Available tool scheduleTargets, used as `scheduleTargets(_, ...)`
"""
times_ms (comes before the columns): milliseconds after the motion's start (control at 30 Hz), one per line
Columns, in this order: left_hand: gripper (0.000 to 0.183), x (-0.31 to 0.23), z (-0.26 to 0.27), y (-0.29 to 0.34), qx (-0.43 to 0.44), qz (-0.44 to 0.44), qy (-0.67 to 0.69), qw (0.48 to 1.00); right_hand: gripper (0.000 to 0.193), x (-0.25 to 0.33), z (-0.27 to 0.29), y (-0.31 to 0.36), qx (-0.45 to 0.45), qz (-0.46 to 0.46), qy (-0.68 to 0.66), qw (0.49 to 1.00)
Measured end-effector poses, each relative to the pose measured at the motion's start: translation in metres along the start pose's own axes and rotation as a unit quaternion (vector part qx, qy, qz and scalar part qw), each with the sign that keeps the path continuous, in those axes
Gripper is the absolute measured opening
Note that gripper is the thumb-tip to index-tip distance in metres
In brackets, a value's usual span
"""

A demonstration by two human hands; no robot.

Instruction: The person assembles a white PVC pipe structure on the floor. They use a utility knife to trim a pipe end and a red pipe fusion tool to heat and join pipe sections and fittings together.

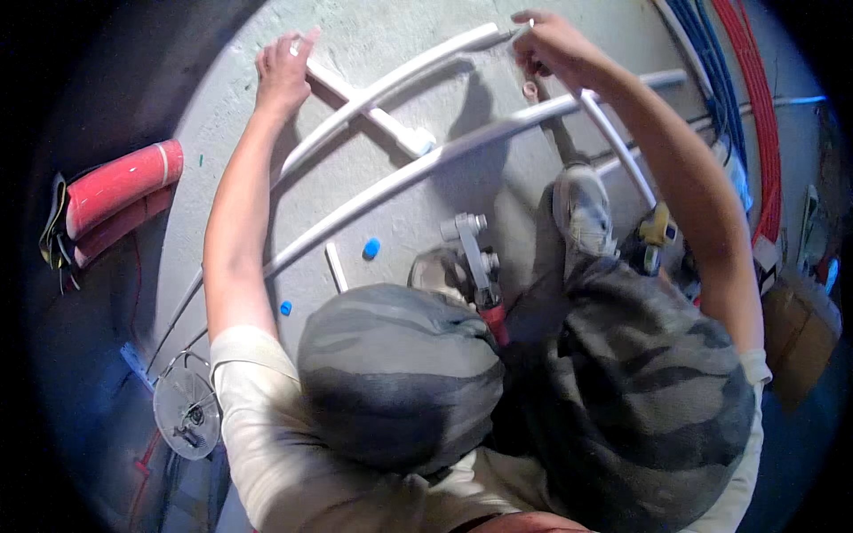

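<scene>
My left hand [284, 73] is at the far left, its fingers closed at the upper end of a short straight white pipe [364, 104] with a white fitting [416, 140] on its near end. A long curved white pipe [391, 82] crosses over that short pipe. Beside the curved pipe's far right end, my right hand [562, 55] is closed in a pinch around something small that I cannot make out. Below its fingers lies a small pinkish ring-shaped piece [530, 90]. Another long white pipe [400, 179] runs diagonally nearer to me.
Between my shoes sits a red-handled pipe welder [480, 266] with grey sockets. Two blue caps [370, 248] lie left of it, a yellow-and-black tool [656, 233] right. Red hoses [762, 115] and blue hoses [706, 53] line the right; a red roll [124, 191] and fan [187, 410] stand left.
</scene>
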State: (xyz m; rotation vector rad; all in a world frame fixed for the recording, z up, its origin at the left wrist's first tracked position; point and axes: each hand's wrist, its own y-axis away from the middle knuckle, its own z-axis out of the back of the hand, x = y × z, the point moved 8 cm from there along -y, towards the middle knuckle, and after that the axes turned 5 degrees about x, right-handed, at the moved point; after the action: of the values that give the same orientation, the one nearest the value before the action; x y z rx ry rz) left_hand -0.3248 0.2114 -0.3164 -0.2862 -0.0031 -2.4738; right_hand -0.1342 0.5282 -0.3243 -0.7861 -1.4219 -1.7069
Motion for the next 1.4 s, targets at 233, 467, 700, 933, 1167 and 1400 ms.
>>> scheduleTargets(233,0.019,-0.182,0.039,0.217,0.445,0.178,0.635,0.606,0.058,-0.008,0.020,0.071,0.032,-0.078,0.026,0.996)
scheduleTargets(467,0.047,-0.326,0.046,0.317,0.647,-0.024,0.625,0.437,0.041,-0.019,-0.027,0.094,0.286,-0.154,0.101,0.940)
scheduleTargets(700,0.036,-0.373,0.021,0.339,0.590,0.096,0.774,0.211,0.054,0.011,-0.042,0.087,0.241,-0.092,0.139,0.956)
scheduleTargets(933,0.020,-0.442,-0.030,0.368,0.585,0.255,0.762,0.113,0.066,0.053,-0.039,0.115,0.099,-0.020,0.296,0.950)
scheduleTargets(1167,0.036,-0.443,-0.023,0.336,0.565,0.241,0.783,0.100,0.061,0.099,0.026,0.195,0.017,-0.046,0.320,0.946)
scheduleTargets(1400,0.064,-0.464,-0.016,0.332,0.581,0.179,0.793,-0.036,0.043,0.134,0.032,0.254,0.055,-0.214,0.497,0.839)
